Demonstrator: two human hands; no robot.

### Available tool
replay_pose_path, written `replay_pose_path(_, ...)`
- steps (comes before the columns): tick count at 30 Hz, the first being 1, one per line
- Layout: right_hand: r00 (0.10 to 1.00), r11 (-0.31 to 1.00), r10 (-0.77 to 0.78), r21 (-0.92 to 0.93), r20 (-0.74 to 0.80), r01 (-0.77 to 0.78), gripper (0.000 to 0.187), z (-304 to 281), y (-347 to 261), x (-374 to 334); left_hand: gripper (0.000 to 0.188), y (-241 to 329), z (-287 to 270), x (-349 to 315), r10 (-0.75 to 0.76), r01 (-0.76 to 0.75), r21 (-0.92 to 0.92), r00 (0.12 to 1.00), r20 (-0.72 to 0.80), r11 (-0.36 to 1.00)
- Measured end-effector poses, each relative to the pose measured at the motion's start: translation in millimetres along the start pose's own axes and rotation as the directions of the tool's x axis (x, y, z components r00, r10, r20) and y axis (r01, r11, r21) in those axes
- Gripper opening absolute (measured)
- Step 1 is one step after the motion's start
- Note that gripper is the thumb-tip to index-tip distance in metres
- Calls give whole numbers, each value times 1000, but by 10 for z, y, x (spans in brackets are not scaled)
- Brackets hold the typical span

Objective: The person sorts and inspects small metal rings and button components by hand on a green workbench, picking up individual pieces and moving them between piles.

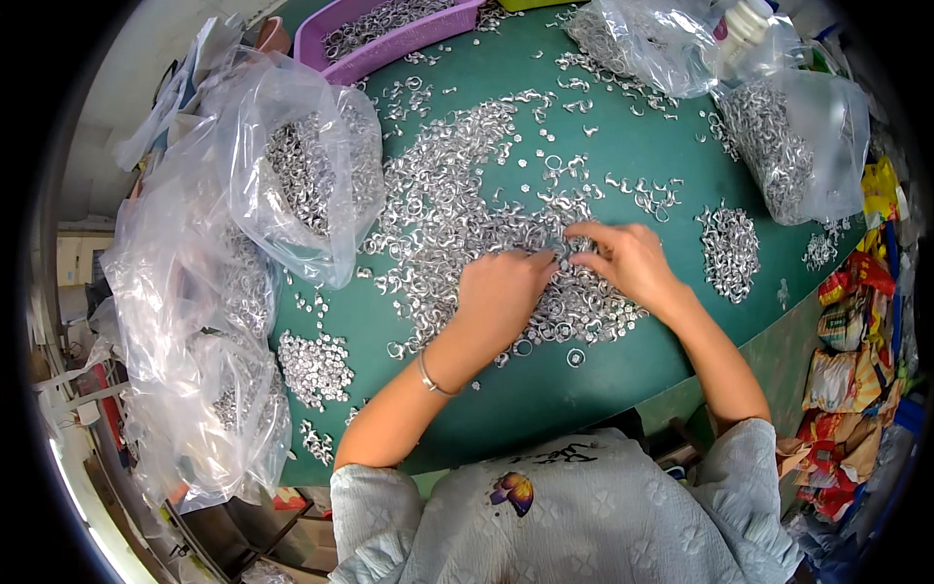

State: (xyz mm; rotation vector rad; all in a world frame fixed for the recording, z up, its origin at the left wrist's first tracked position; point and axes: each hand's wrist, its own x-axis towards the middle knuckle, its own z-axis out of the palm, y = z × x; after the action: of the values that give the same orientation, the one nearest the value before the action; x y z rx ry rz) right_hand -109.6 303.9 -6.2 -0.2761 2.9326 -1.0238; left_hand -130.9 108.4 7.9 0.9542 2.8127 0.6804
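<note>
A wide heap of small silver metal pieces (pixel 438 200), many curved or ring-shaped, spreads over the middle of the green table. Both my hands are at its near right part, close together. My left hand (pixel 498 297), with a bracelet (pixel 428 378) at the wrist, is turned down with its fingers drawn together at the pieces; what its fingertips hold is hidden. Just to its right, my right hand (pixel 630 263) has thumb and forefinger apart over the heap, with pieces showing in the gap. Its other fingers are mostly hidden.
Clear plastic bags (pixel 365 146) of metal pieces crowd the left side; another bag (pixel 778 146) stands at the far right. A purple tray (pixel 389 44) sits at the back. Smaller piles lie near left (pixel 315 370) and right (pixel 728 253) on the green table (pixel 545 394).
</note>
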Motion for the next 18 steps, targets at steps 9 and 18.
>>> replay_pose_path(9,988,994,105,4,-111,-105,22,-177,30,9,13,-63,-81,-320,-129,135,29,979,-156,990)
replay_pose_path(18,965,974,95,-176,-243,-140,14,-137,42,19,16,-191,-39,-155,-164,200,172,965,-203,965)
